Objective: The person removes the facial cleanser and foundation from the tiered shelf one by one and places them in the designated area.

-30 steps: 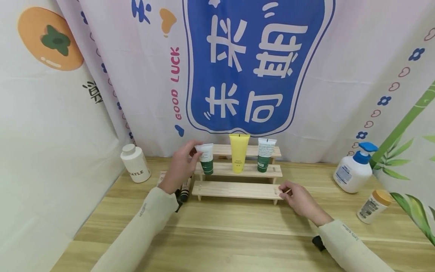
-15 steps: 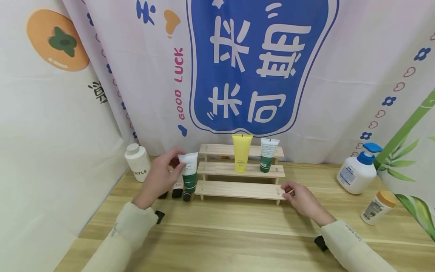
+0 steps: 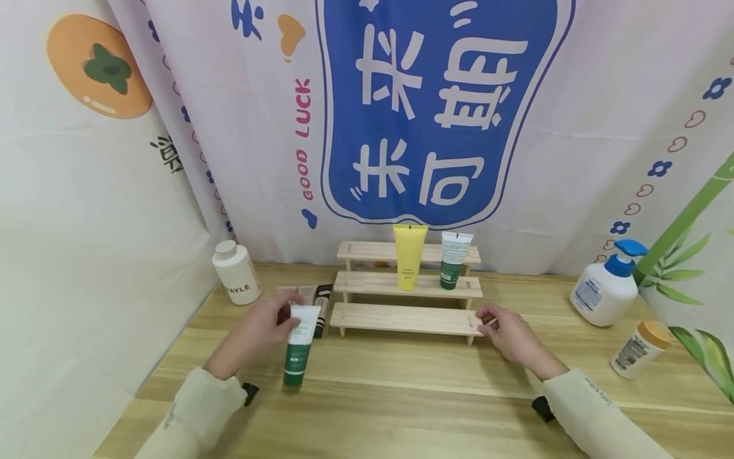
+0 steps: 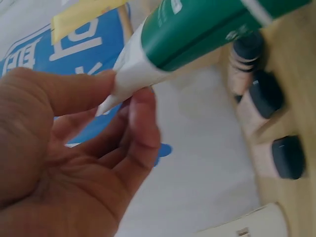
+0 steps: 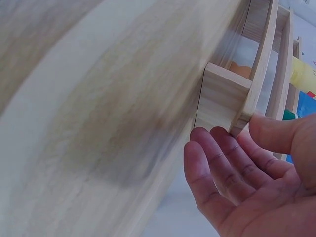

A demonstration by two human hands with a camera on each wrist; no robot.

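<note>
My left hand point(image 3: 252, 335) pinches the white crimped end of a white-and-green squeeze tube point(image 3: 297, 354). The tube hangs green cap down, slightly tilted, over the table left of the wooden rack point(image 3: 401, 317). In the left wrist view, thumb and fingers close on the flat white end of that tube point(image 4: 192, 37). With thumb above and fingers below, my right hand point(image 3: 513, 338) grips the right end of the rack's lowest step. A yellow tube point(image 3: 410, 258) and a second white-and-green tube point(image 3: 455, 258) stand on the middle step.
Several black-capped tubes point(image 4: 289, 158) lie left of the rack, partly behind my left hand. A white bottle point(image 3: 236, 274) stands at the back left. On the right are a blue-topped pump bottle point(image 3: 602, 290) and an orange-capped bottle point(image 3: 639, 350). A printed cloth point(image 3: 264, 159) hangs behind.
My left hand has lifted the white-and-green tube off the rack's middle step and carried it left and toward me. The right hand has stayed at the rack's end.
</note>
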